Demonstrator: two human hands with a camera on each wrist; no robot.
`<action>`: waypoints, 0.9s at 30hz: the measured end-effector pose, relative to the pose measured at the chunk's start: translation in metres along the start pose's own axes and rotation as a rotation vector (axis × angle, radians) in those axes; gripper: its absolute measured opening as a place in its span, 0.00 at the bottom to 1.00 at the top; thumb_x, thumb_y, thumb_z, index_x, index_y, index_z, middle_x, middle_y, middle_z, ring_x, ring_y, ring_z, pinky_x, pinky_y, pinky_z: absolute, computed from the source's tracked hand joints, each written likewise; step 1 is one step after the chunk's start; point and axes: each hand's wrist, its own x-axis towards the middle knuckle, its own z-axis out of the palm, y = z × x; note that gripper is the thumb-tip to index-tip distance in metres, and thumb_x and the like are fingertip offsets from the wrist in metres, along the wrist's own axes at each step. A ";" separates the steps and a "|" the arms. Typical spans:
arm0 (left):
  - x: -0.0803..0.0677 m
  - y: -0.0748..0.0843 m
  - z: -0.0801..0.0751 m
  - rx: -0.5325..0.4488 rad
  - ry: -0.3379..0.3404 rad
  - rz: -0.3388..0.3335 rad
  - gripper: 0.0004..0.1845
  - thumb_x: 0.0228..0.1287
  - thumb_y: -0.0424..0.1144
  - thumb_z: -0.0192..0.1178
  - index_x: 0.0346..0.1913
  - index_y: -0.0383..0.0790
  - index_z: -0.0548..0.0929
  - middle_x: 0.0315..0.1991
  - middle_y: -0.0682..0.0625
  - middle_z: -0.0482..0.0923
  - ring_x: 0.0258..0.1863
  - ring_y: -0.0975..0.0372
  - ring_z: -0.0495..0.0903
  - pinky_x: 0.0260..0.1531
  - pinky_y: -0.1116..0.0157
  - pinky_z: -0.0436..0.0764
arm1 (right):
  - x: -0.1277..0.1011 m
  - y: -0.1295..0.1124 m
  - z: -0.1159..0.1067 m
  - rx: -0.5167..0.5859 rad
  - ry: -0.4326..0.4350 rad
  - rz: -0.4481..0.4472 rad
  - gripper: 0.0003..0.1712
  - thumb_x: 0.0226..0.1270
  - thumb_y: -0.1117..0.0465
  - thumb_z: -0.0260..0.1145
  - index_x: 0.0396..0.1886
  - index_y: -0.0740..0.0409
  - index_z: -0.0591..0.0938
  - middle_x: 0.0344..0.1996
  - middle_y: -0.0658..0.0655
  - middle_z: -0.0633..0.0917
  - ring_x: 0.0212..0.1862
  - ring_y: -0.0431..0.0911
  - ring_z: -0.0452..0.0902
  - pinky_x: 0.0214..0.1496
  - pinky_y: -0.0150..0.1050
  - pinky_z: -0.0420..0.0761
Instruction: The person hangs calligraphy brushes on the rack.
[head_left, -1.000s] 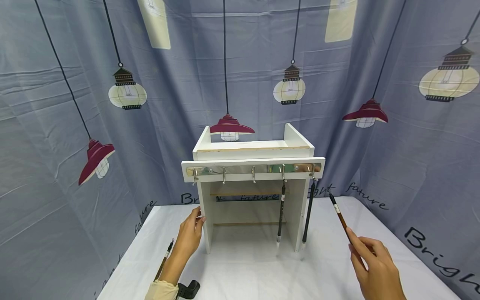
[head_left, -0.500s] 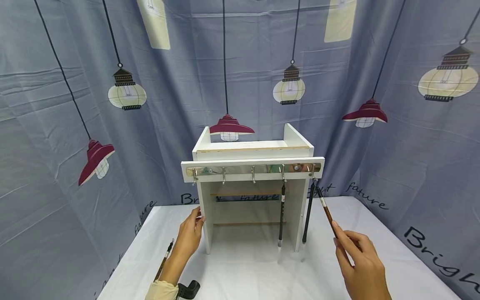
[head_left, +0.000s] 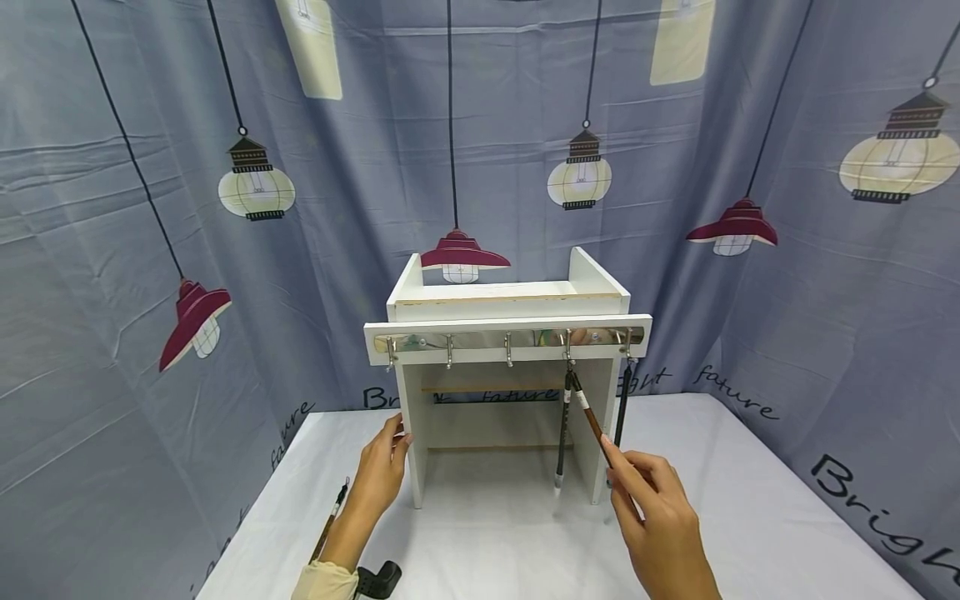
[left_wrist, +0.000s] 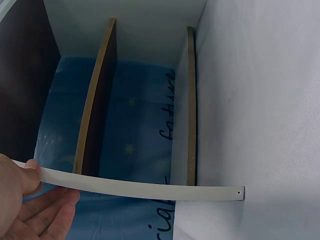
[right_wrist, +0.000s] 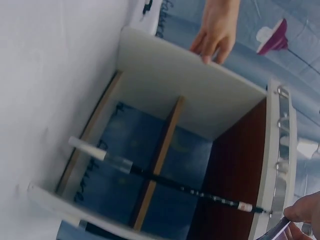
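My left hand pinches the left side panel of a small white shelf unit, thumb and fingers on either side of its edge. My right hand holds a brown calligraphy brush between thumb and fingers, slanting up to the left. Its black upper end overlaps a black brush hanging from the fourth hook from the left. Another black brush hangs on the rightmost hook, its lower part hidden behind my right hand. The hook rail runs across the unit's front.
A further brush lies on the white table, partly behind my left forearm. A black device sits at my left wrist. Behind the unit hangs a grey-blue curtain printed with lamps and lettering.
My right hand has carried the brown brush leftward, from right of the unit, past the rightmost hanging brush, to the fourth hook's brush. My left hand has stayed on the panel.
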 end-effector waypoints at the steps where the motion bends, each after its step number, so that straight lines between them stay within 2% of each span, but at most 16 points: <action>1: 0.000 0.000 0.000 -0.002 0.000 0.001 0.20 0.82 0.31 0.54 0.70 0.26 0.72 0.60 0.28 0.80 0.56 0.39 0.85 0.54 0.44 0.87 | 0.000 -0.002 0.002 0.002 -0.005 -0.009 0.44 0.45 0.86 0.79 0.66 0.57 0.86 0.45 0.58 0.83 0.40 0.41 0.76 0.41 0.15 0.77; 9: 0.000 -0.001 0.000 0.006 0.007 0.004 0.20 0.82 0.32 0.54 0.70 0.27 0.73 0.60 0.29 0.81 0.56 0.39 0.85 0.54 0.44 0.87 | 0.000 -0.011 0.014 0.035 -0.072 -0.043 0.45 0.48 0.85 0.78 0.69 0.55 0.83 0.47 0.56 0.82 0.43 0.42 0.76 0.41 0.18 0.77; 19: 0.000 0.001 0.000 0.002 0.000 -0.002 0.20 0.82 0.32 0.54 0.70 0.27 0.72 0.60 0.28 0.81 0.56 0.39 0.85 0.53 0.44 0.87 | 0.005 -0.020 0.026 0.058 -0.100 -0.056 0.42 0.53 0.83 0.77 0.69 0.55 0.83 0.46 0.55 0.81 0.45 0.40 0.74 0.42 0.18 0.75; 27: 0.000 0.001 -0.001 0.004 -0.006 -0.013 0.20 0.83 0.32 0.53 0.71 0.27 0.72 0.61 0.28 0.80 0.57 0.39 0.84 0.53 0.45 0.87 | 0.008 -0.025 0.031 0.081 -0.123 -0.028 0.41 0.54 0.82 0.77 0.68 0.54 0.84 0.47 0.54 0.81 0.46 0.40 0.73 0.42 0.16 0.74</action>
